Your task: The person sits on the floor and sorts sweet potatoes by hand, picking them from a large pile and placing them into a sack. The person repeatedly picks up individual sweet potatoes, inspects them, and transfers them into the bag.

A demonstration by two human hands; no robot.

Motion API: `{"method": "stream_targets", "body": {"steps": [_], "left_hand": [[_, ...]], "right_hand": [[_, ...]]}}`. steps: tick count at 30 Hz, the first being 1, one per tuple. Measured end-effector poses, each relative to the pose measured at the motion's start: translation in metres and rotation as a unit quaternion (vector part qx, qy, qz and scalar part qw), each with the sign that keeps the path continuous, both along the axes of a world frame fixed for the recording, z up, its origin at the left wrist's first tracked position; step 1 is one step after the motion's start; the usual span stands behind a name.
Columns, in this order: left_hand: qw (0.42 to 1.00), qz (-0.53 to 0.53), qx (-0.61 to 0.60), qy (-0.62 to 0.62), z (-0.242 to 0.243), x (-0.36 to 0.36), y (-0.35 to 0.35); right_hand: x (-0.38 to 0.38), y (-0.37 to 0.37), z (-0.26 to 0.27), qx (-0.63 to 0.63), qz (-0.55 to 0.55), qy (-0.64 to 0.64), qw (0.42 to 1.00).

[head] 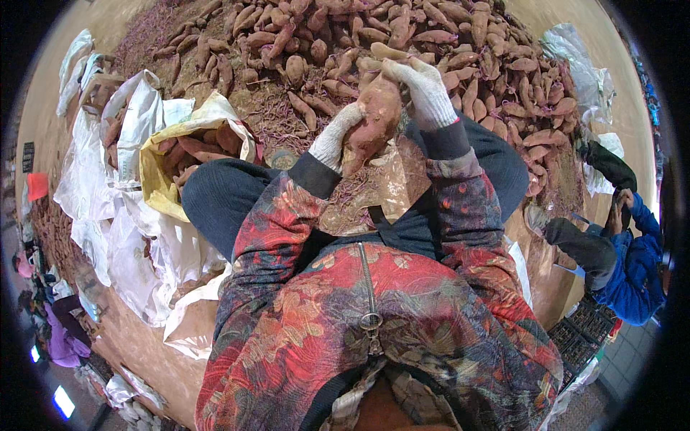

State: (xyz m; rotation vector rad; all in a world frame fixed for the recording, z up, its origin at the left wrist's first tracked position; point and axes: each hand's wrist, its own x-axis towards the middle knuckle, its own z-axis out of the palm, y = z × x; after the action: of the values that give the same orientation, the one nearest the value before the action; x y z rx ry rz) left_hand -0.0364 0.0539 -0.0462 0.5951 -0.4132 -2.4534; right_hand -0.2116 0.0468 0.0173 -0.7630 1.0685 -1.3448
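A large sweet potato (377, 116) is held up between my two hands, above my crossed legs. My left hand (339, 132), in a white knit glove, grips its left side near the lower end. My right hand (418, 81), also gloved in white, has its fingers at the upper end, partly hidden by the root. Beyond the hands lies a big heap of sweet potatoes (458, 32) with thin purple rootlets. At my left knee stands an open yellow-lined sack (153, 178) holding sweet potatoes.
White sacks (129, 253) lie to the left, some with sweet potatoes showing. More pale sacks (585, 70) lie beyond the heap at right. A person in a blue jacket (633, 269) sits at right, near black crates (579, 334). A small round container (283, 160) is by my left knee.
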Motion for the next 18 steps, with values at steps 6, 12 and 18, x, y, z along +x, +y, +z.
{"method": "stream_targets", "body": {"steps": [6,12,18], "left_hand": [[0.999,-0.008,0.031,0.035,0.006,-0.004,-0.001],[0.989,0.007,-0.122,-0.080,-0.007,-0.005,-0.007],[0.994,-0.015,0.059,0.089,-0.002,-0.004,-0.007]], "right_hand": [[0.001,-0.005,-0.023,-0.044,-0.125,0.131,0.983],[-0.012,-0.010,-0.046,-0.137,-0.061,0.553,0.820],[-0.012,-0.011,-0.058,0.021,-0.037,-0.141,0.989]]}}
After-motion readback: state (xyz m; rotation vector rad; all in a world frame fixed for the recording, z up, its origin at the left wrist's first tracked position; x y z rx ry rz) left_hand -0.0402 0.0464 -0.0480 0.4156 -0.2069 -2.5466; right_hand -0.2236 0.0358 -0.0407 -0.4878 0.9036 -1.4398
